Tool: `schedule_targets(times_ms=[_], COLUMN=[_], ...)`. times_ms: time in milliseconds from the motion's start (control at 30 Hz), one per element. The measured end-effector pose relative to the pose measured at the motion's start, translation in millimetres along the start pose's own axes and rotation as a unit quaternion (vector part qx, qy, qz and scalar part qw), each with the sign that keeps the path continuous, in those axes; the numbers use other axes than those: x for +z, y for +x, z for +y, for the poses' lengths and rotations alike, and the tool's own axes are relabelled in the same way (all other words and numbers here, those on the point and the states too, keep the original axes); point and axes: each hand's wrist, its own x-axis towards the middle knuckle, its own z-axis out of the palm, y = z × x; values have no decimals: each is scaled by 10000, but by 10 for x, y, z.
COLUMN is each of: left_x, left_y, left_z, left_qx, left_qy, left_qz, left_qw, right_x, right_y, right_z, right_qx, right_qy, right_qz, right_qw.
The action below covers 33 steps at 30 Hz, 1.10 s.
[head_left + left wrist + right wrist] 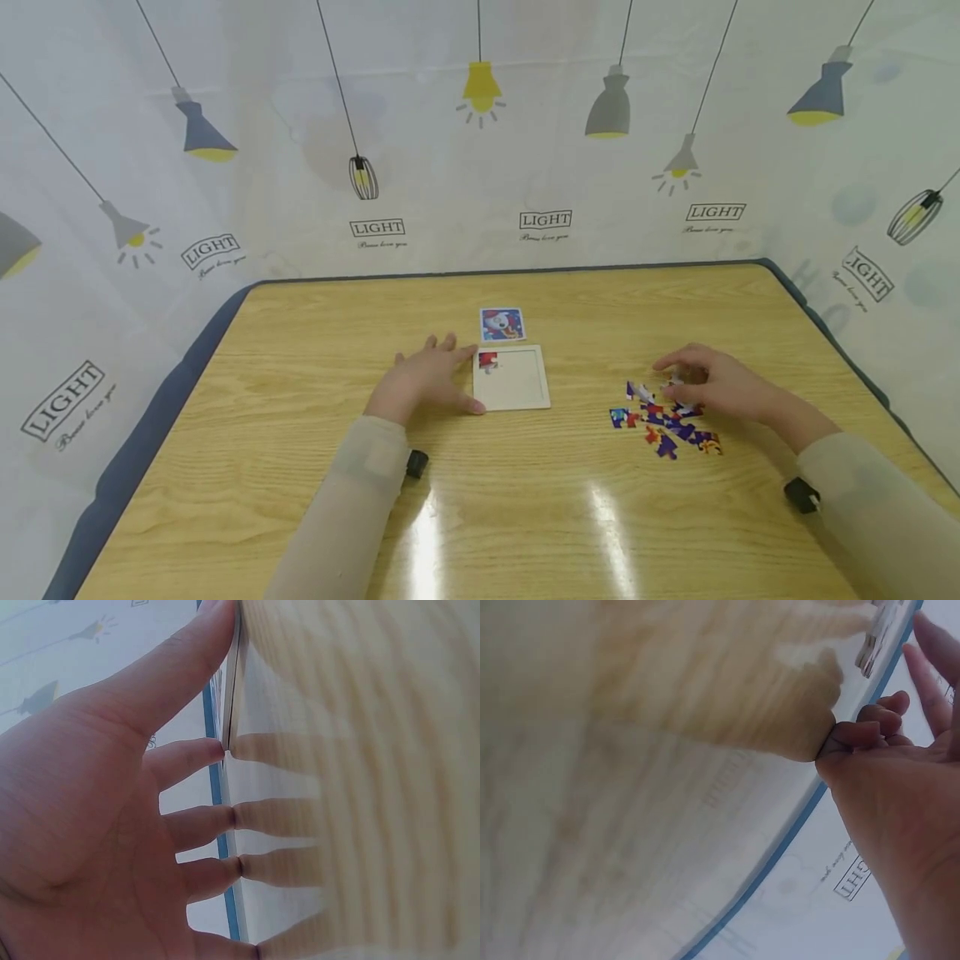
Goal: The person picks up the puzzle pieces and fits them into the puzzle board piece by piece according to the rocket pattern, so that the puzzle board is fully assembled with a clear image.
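In the head view a square white puzzle board [512, 387] lies on the table with red pieces [488, 360] at its upper left corner. My left hand [427, 379] is spread flat beside it, thumb and forefinger touching its left edge. At the right is a loose pile of jigsaw pieces [660, 425] in purple, red and white. Above the pile's far side hovers my right hand [723, 385], thumb and forefinger held apart. In the right wrist view the other fingers [881, 724] bend toward the tabletop, and no piece shows between thumb and forefinger.
A small picture card [502, 324] with a cartoon figure lies just behind the board. The wood-grain table [300, 350] has a dark blue edge along its back and sides. A white cloth [450, 183] printed with lamps hangs around it.
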Motion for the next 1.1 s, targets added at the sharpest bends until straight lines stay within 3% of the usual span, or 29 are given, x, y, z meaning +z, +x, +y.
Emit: schedule_targets(times_ms=[233, 467, 767, 1100], left_x=[-5, -9, -9, 7], left_y=[11, 16, 4, 13], left_z=[-3, -3, -8, -18], left_qx=[0, 43, 9, -5], left_qy=[-16, -9, -22, -49], left_qz=[-4, 14, -14, -7], left_qw=[10000, 10000, 10000, 10000], right_x=[-61, -59, -36, -28], right_y=[-3, 29, 75, 50], right_z=[35, 52, 26, 45], right_qx=[243, 458, 400, 468], right_qy=[64, -221, -441, -363], right_qz=[108, 217, 482, 503], right_qw=[9996, 9985, 9971, 9970])
